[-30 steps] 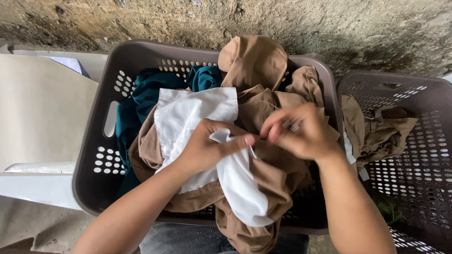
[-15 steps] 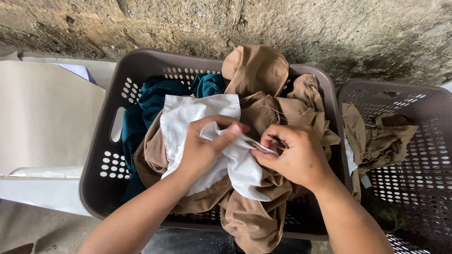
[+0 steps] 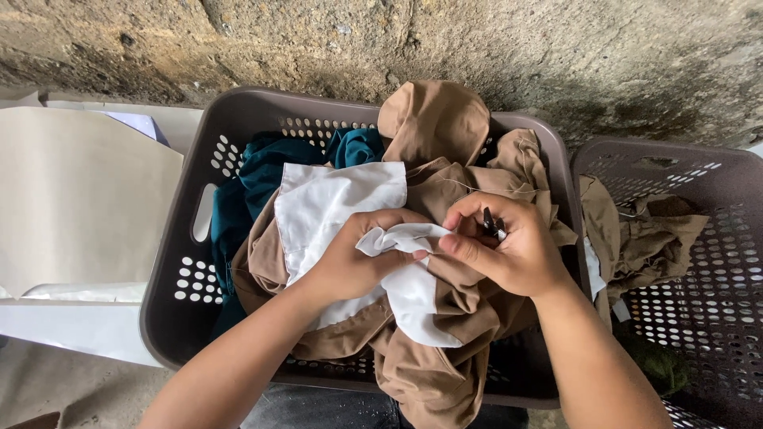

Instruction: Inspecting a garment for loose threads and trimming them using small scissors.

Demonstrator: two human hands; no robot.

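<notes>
Right now the left hand (image 3: pixel 350 262) bunches a fold of white cotton cloth (image 3: pixel 338 202) lying on tan garments (image 3: pixel 445 135) heaped in the perforated grey plastic laundry basket (image 3: pixel 171 262). Beside it, the right hand (image 3: pixel 509 246) closes its fingers on a small dark clip (image 3: pixel 490 222), touching the cloth.

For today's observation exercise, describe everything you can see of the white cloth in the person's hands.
The white cloth is plain, thin woven fabric, crumpled and creased. It lies on top of tan garments in the grey perforated basket. Its flat upper part spreads toward the teal clothes; its lower part trails down over the tan pile. The left hand bunches its middle into a twisted fold, and the right hand, holding a small dark object, touches that fold with its thumb.
</notes>
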